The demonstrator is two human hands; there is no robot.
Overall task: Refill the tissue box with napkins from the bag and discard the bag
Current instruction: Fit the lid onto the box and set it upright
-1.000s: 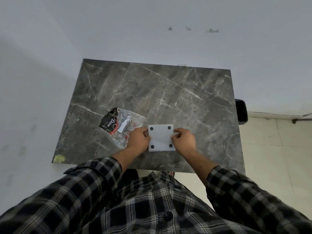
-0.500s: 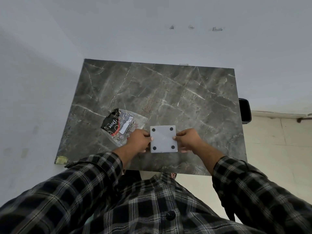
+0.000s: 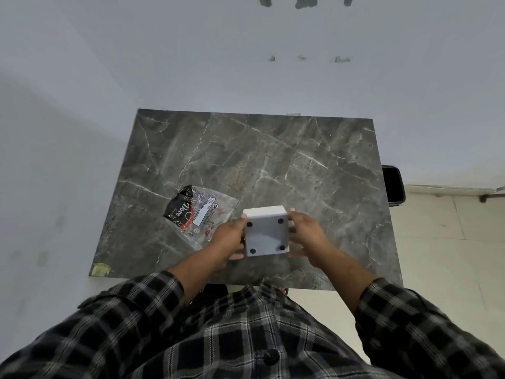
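Note:
The white square tissue box (image 3: 266,233) is held between both hands above the near part of the dark marble table (image 3: 273,160). Its underside, with black round feet at the corners, faces me, tilted so its far side shows. My left hand (image 3: 228,240) grips its left side and my right hand (image 3: 307,236) grips its right side. The clear plastic napkin bag (image 3: 198,212), printed black and red, lies flat on the table just left of the box, partly behind my left hand.
A black bin (image 3: 393,184) stands on the floor beside the table's right edge. White walls close in behind and to the left of the table. A yellowish tape patch (image 3: 100,269) marks the near left corner. Tiled floor lies to the right.
The box has been lifted off the table and tipped, so its far side now shows. Both hands stay on its sides.

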